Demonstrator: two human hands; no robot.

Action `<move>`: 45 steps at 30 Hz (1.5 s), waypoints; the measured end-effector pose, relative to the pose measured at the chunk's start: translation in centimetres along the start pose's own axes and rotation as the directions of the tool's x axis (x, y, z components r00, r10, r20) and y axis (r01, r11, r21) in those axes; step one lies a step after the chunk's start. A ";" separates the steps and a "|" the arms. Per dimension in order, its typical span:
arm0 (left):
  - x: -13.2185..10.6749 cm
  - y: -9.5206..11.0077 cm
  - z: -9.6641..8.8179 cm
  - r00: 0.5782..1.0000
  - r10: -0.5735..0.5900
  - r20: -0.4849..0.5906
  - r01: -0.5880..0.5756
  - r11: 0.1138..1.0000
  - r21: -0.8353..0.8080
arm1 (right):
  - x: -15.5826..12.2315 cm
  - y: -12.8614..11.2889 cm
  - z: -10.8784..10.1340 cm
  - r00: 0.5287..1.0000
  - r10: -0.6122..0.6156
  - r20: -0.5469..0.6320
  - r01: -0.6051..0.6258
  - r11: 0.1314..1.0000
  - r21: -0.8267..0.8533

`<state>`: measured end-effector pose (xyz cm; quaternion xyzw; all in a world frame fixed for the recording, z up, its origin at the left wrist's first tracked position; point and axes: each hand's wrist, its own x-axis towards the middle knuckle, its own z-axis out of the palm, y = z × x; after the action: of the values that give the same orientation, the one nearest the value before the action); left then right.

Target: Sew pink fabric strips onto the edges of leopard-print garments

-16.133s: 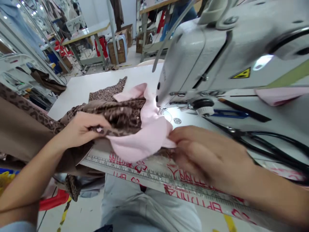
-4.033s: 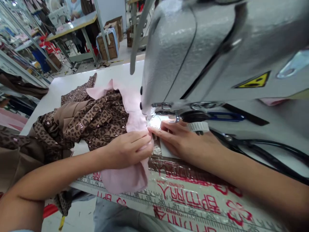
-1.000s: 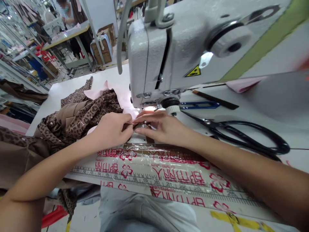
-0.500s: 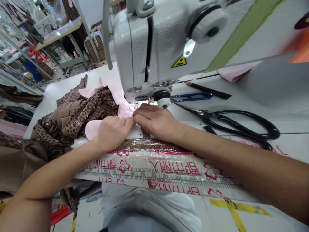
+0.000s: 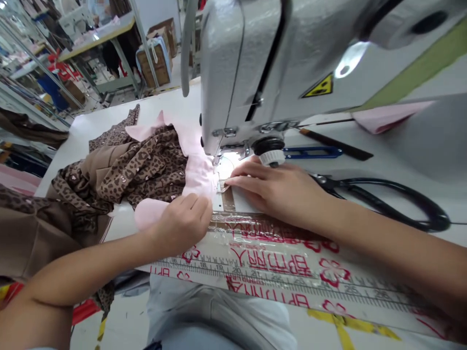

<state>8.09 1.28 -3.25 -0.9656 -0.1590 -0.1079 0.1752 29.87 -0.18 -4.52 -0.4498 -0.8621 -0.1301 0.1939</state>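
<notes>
My left hand (image 5: 184, 223) is closed on the near edge of a pink fabric piece (image 5: 199, 172), left of the needle area. That piece joins a bundled leopard-print garment (image 5: 146, 167) with plain brown panels. My right hand (image 5: 272, 189) lies on the bed, fingers stretched out and slightly apart, no fabric visible in them. Its fingertips are beside a small metal guide (image 5: 222, 187) on the needle plate; whether they touch it is unclear. Above both hands is the sewing machine head (image 5: 233, 73), its lamp lighting the plate.
A taped, ruler-marked strip (image 5: 270, 262) runs along the front edge. Black-handled scissors (image 5: 397, 194), blue thread snips (image 5: 314, 152) and a dark blade-like tool (image 5: 339, 145) lie at right. Pink cloth (image 5: 390, 116) sits behind. Another person is at a far table (image 5: 98, 39).
My hands have moved apart: the right has left the pink fabric and shifted right, while the left keeps its hold slightly nearer me. The view has shifted, showing the needle plate.
</notes>
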 end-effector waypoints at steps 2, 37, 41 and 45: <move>0.0 -0.1 0.1 1.000 -0.009 -0.004 0.009 1.000 -0.023 | 0.0 -0.1 0.0 0.999 0.017 0.029 -0.018 1.000 0.015; 0.0 -0.6 1.5 0.996 -0.086 -0.029 0.080 0.980 -0.181 | 1.6 -0.1 1.4 0.943 -0.260 0.208 0.253 0.966 0.060; 0.0 -0.6 1.4 0.996 -0.091 -0.012 0.087 0.978 -0.189 | 1.6 0.2 1.4 0.943 -0.297 0.152 0.292 0.955 0.051; 0.0 -0.6 1.7 0.996 -0.083 -0.031 0.076 0.982 -0.175 | 1.9 0.2 1.1 0.916 -0.374 0.149 0.377 0.926 0.007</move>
<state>8.10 2.44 -4.60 -0.9679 -0.1839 -0.1467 0.0888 28.81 1.75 -4.63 -0.2866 -0.9427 -0.1408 0.0963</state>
